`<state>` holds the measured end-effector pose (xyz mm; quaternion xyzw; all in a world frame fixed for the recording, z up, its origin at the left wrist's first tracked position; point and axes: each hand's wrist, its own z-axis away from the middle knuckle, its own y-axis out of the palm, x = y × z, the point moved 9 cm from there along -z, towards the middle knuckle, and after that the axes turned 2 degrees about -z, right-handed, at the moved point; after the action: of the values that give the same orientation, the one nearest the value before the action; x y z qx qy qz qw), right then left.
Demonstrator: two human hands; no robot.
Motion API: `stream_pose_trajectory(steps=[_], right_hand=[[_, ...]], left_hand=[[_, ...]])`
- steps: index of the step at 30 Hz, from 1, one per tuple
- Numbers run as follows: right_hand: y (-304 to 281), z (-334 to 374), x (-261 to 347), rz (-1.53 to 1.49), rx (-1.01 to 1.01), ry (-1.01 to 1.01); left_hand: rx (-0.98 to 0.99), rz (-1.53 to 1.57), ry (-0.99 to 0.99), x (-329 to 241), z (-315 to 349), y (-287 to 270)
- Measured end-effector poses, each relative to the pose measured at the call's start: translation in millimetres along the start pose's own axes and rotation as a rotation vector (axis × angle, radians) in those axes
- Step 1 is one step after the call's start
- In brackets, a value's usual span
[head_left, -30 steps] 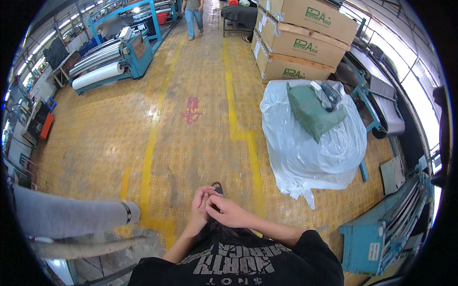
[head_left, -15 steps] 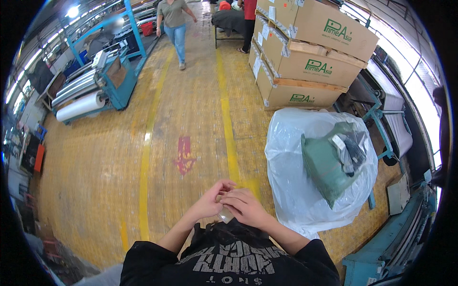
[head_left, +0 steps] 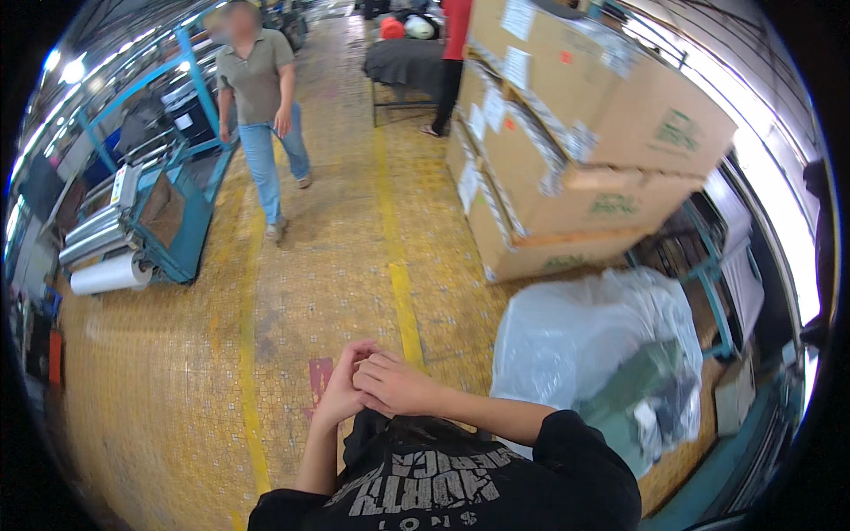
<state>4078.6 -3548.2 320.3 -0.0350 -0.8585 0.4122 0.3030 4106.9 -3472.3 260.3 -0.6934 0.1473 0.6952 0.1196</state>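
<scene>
My hands are together in front of my black shirt [head_left: 425, 478], above the yellow tiled floor. My left hand [head_left: 339, 395] is closed, its fingers curled toward the right one. Over it lies my right hand [head_left: 396, 383], closed as well, with bent fingers pressing against the left. Whatever they may hold between them is hidden. Apart from each other, they touch nothing else that shows.
To the right are large stacked cardboard boxes [head_left: 611, 106] and a clear plastic wrap [head_left: 549, 345] around a green bag [head_left: 642, 389]. A person [head_left: 259, 88] walks at left ahead, near a blue machine [head_left: 177, 221] with a white roll [head_left: 111, 276]. Another person [head_left: 452, 71] stands beside a cloth-covered table [head_left: 403, 66].
I have moved forward along the aisle; boxes and plastic wrap are nearer. The walking person has come closer. A pale, see-through thing that showed under my hands is now out of sight.
</scene>
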Motion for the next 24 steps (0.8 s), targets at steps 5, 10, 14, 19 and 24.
stream_pose_trajectory(steps=[5, 10, 14, 19, 24], right_hand=[[-10, -110, -177, 0.057, -0.058, -0.068], [-57, -215, -339, 0.112, -0.123, -0.015], [-94, -284, -472, 0.159, -0.181, 0.087], [-136, -382, -652, 0.183, -0.254, 0.088], [-177, -509, -813, 0.116, -0.208, 0.047]], left_hand=[[0.100, -0.179, 0.081, 11, -183, -83], [0.163, -0.203, 0.178, -6, -373, -142], [0.257, -0.295, 0.117, -3, -526, -183], [0.263, -0.236, 0.137, 9, -729, -248], [0.148, -0.279, 0.077, -2, -909, -335]])
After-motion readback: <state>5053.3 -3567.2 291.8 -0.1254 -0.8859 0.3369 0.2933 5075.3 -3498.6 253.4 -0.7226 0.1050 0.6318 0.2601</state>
